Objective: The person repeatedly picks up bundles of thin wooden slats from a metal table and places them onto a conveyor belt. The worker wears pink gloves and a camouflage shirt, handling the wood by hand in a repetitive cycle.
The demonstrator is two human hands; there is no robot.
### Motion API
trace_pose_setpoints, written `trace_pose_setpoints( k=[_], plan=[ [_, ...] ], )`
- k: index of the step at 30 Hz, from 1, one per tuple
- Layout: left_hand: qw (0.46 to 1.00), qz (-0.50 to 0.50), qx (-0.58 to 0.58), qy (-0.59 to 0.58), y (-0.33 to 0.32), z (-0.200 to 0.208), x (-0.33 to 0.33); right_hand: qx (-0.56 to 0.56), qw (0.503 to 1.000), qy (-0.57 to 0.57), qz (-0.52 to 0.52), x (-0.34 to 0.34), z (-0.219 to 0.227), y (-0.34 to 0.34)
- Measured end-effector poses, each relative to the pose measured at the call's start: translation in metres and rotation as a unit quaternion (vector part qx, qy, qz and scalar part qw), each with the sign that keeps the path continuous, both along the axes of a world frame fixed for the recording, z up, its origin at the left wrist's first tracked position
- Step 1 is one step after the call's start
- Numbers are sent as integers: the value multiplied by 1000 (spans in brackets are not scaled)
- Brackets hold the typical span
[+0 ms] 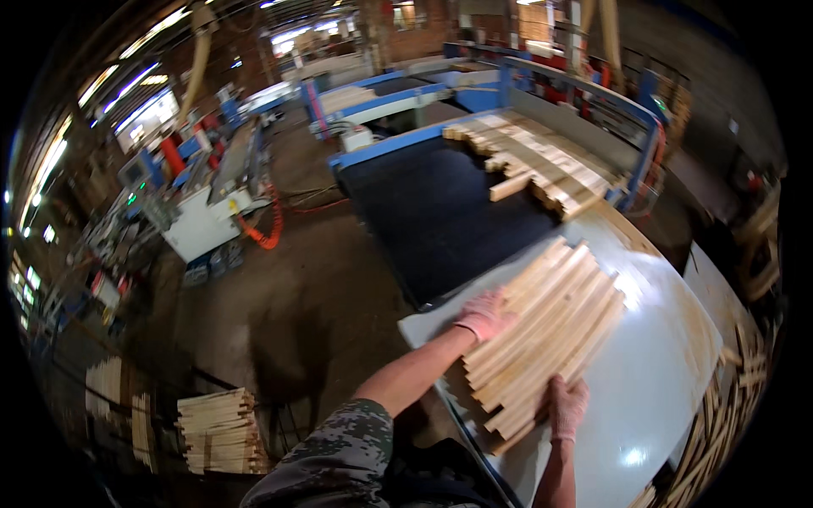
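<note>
A flat row of several pale wooden slats (550, 330) lies side by side on a shiny grey metal table (660, 372). My left hand (484, 315), in a pink glove, presses against the row's left long edge. My right hand (566, 408), also gloved, rests on the near ends of the slats at the row's lower right. Both hands squeeze the bundle from opposite sides. More slats (533, 161) lie jumbled on the black conveyor belt (432, 212) beyond the table.
A blue-framed conveyor machine (576, 85) stands behind the table. Stacked slats (222, 432) sit on the floor at lower left, and more stand at the right edge (728, 398). A white machine with an orange hose (212, 220) stands left of the dirt floor.
</note>
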State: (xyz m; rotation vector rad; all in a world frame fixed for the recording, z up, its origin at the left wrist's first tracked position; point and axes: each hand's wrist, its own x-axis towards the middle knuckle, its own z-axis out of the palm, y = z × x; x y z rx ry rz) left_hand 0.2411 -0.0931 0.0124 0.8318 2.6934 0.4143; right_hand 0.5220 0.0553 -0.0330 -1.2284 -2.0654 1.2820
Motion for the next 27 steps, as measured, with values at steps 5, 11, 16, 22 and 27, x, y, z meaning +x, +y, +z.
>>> trace_pose_setpoints(
  k=[5,11,16,22,27],
  plan=[
    [987,-110,101,-60,-34,-15,-23,-76,996,37,-4,-4,-6,-5],
    [911,-215,289,-201,-76,-62,-56,68,996,51,3,-19,-77,104],
    [864,-193,380,-269,-122,-59,-52,93,988,-89,-89,-86,-75,156],
    [868,-217,372,-248,-139,-43,-54,92,977,-90,-172,-94,-66,126],
    [860,-233,405,-204,-140,-57,-57,142,948,-186,-214,-109,-42,90]
  ],
)
